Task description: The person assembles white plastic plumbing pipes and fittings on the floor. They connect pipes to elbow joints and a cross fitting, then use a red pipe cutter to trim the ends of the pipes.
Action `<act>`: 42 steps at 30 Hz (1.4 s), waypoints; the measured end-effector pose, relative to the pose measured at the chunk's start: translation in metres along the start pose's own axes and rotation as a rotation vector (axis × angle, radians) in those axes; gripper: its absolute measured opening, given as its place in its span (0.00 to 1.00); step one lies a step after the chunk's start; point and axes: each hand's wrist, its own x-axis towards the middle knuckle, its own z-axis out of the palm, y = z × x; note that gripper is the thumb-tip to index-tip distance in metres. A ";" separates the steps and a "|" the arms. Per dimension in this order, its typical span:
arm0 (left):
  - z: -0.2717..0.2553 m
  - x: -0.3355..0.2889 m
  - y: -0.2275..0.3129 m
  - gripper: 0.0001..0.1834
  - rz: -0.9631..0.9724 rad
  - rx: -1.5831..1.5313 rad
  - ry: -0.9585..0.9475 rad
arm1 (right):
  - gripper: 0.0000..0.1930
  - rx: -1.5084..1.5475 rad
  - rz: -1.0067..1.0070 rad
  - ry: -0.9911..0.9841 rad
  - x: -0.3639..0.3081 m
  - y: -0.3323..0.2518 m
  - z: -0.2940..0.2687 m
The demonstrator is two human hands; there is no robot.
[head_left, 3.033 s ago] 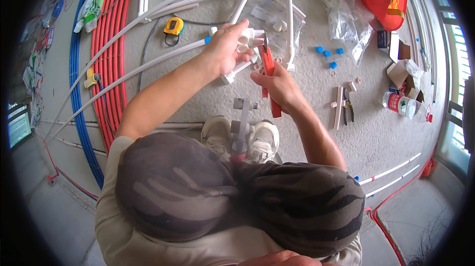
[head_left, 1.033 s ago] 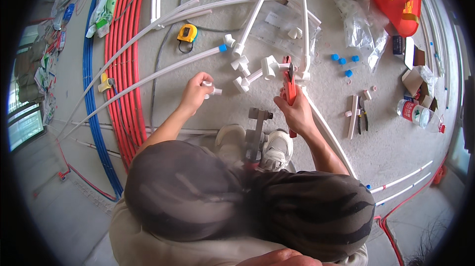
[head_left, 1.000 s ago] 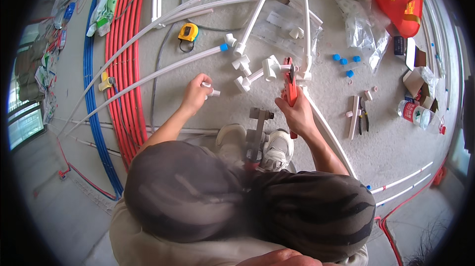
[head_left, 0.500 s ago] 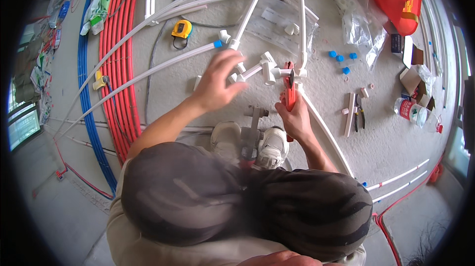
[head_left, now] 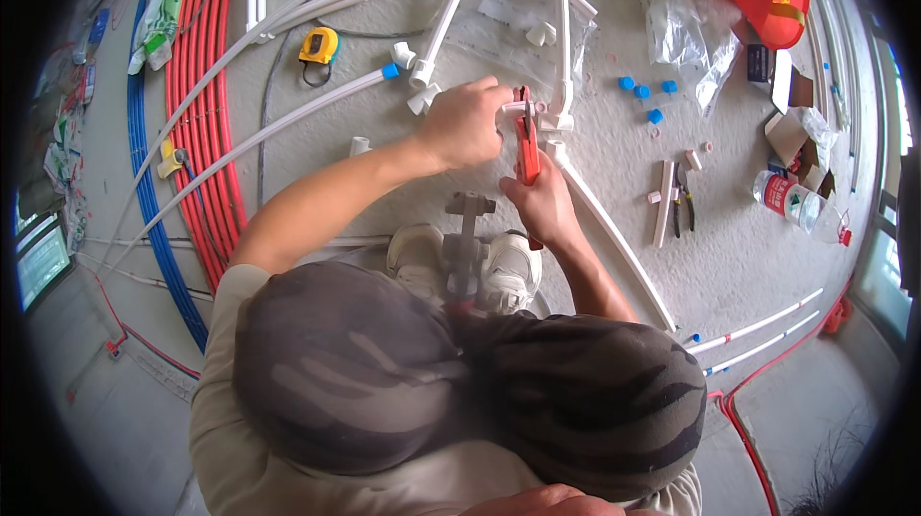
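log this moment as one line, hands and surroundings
left hand: curled at short white plastic pipe, grip hidden | right hand: gripping red-handled cutter | grey concrete floor: yellow tape measure, small blue plastic caps

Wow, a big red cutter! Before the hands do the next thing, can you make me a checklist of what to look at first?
1. Red cutter held in the right hand: ok.
2. Short white pipe at the cutter's jaws: ok.
3. Left hand well away from the jaws: not ok, I'd say; its fingertips look close to them.
4. Left hand's grip good and firm: cannot tell; the hand hides what is under it.
5. Pliers out of the way: ok, on the floor to the right.
6. Yellow tape measure away from the cutter: ok, on the floor to the left.
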 end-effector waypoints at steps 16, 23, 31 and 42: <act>0.001 0.012 -0.003 0.16 -0.022 -0.018 0.019 | 0.22 0.140 -0.001 0.057 0.011 0.017 0.015; 0.004 0.017 0.000 0.13 0.075 0.007 0.111 | 0.19 0.133 -0.067 0.151 0.020 0.024 0.022; -0.006 0.016 0.018 0.10 0.220 0.186 0.211 | 0.15 0.216 -0.101 0.209 0.014 0.019 0.026; -0.017 0.004 0.038 0.10 0.356 0.233 0.258 | 0.16 0.269 -0.102 0.205 -0.004 0.014 0.020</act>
